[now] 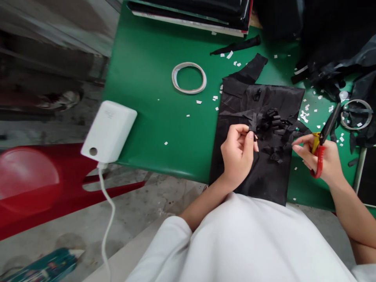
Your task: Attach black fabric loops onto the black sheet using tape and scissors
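My left hand (238,150) pinches a small black fabric strip (252,122) between thumb and fingers, just above a flat black fabric piece (272,178). A heap of cut black scraps (273,119) lies on that piece, right of the left hand. Scissors (320,150) with red and yellow handles hang on my right hand (326,156), blades pointing up and away. The right thumb and forefinger stretch toward the scraps. Whether anything thin sits between those fingertips cannot be made out.
A tape roll (189,78) lies on the green table (147,78), a second tape roll (356,114) at the right among black fabric. White paper bits are scattered about. A white power bank (110,131) with a cable sits at the left edge, above a red chair (35,184). Black folders (194,11) are stacked at the back.
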A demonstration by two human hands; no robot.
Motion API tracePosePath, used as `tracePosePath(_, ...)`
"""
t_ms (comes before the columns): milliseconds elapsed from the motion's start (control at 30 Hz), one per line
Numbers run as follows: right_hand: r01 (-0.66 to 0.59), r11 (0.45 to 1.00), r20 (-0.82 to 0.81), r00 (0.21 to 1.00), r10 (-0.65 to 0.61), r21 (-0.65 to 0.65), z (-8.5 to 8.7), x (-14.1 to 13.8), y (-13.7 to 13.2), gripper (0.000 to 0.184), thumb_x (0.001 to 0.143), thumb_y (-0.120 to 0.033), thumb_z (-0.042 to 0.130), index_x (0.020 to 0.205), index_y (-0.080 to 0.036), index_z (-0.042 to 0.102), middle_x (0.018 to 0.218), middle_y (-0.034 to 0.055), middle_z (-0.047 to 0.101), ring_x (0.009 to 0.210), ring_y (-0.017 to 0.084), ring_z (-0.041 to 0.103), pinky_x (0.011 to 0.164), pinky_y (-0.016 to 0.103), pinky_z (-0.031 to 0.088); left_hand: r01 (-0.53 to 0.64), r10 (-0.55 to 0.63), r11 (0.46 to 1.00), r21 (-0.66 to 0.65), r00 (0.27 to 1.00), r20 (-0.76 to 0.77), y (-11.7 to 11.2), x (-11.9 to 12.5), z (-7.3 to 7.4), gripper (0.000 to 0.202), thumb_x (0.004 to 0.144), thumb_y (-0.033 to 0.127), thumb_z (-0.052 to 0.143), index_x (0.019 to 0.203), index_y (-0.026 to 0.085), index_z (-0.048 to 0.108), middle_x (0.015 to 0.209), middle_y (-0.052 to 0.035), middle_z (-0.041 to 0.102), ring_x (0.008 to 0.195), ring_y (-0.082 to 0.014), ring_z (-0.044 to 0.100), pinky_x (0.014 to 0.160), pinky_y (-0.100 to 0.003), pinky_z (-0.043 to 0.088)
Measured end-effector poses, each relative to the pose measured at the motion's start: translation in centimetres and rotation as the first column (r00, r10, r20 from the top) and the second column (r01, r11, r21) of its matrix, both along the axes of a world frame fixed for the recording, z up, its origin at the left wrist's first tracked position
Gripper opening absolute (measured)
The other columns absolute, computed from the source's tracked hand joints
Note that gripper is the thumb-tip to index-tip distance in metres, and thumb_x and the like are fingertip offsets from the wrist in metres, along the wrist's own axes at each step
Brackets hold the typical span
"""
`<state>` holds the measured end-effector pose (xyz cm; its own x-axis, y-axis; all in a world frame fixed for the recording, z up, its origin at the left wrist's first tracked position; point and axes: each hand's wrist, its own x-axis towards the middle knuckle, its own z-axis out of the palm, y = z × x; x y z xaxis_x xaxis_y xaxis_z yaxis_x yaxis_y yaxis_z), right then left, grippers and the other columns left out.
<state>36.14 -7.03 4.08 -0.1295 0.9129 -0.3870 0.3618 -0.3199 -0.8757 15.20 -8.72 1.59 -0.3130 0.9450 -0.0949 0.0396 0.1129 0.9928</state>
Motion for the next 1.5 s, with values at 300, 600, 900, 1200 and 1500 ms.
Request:
tracePosePath(300,-0.133,0.987,0.305,0.947,0.099,0.093,-1.0,-1.2,-0.2,0.046,0.068,-0.060,0.076,0.076,-0.015,0.071,0.047,-0.0060,0.037,0.047,0.008,0.028,0.045,0.026,0.025,0.018,0.045,0.995,0.100,0.802,-0.596,-0.2,-0.3,-1.0,0.021,0.091,0.021,0.056,0.112,0.019,0.059,0.089,-0.0026,0.068,0.067,-0.0103,0.064,0.064,-0.021,0.046)
tracePosePath(600,-0.161,0.984,0.388,0.914,0.121,0.073,-0.9,-1.5,0.0,0.055,0.066,-0.071,0.069,0.055,-0.019,0.053,0.046,-0.0047,0.037,0.046,0.008,0.026,0.045,0.026,0.026,0.149,0.114,0.967,0.209,0.479,-0.870,0.1,-0.2,-0.7,0.016,0.093,0.021,0.053,0.101,0.015,0.066,0.082,-0.0042,0.068,0.063,-0.0111,0.061,0.054,-0.022,0.037)
tracePosePath(900,-0.229,0.973,0.454,0.872,0.185,0.043,-1.3,-1.3,-0.1,0.055,0.071,-0.072,0.063,0.064,-0.018,0.060,0.046,-0.0042,0.038,0.046,0.010,0.028,0.047,0.028,0.027,0.195,0.228,0.909,0.368,0.507,-0.831,-0.1,-0.2,-0.1,0.010,0.088,0.017,0.058,0.092,0.015,0.067,0.075,-0.0023,0.059,0.060,-0.0094,0.053,0.055,-0.020,0.039)
tracePosePath(1200,-0.159,0.987,0.282,0.946,0.162,-0.034,-0.7,-1.0,0.1,0.044,0.069,-0.057,0.074,0.059,-0.018,0.055,0.049,-0.0033,0.044,0.048,0.009,0.035,0.046,0.026,0.027,0.505,-0.065,0.825,0.255,0.533,-0.844,-0.5,0.4,-0.2,0.015,0.088,0.019,0.058,0.100,0.015,0.065,0.082,-0.0013,0.069,0.066,-0.0103,0.066,0.057,-0.020,0.047)
tracePosePath(1500,-0.106,0.964,-0.118,0.990,0.079,-0.245,-0.3,-0.7,0.0,0.039,0.065,-0.043,0.085,0.065,-0.019,0.055,0.049,-0.0083,0.040,0.044,0.006,0.033,0.042,0.022,0.025,0.679,-0.188,0.725,0.115,0.356,-0.915,-0.7,0.3,0.0,0.021,0.094,0.033,0.053,0.090,0.019,0.068,0.072,0.0026,0.066,0.052,-0.0101,0.061,0.046,-0.025,0.038)
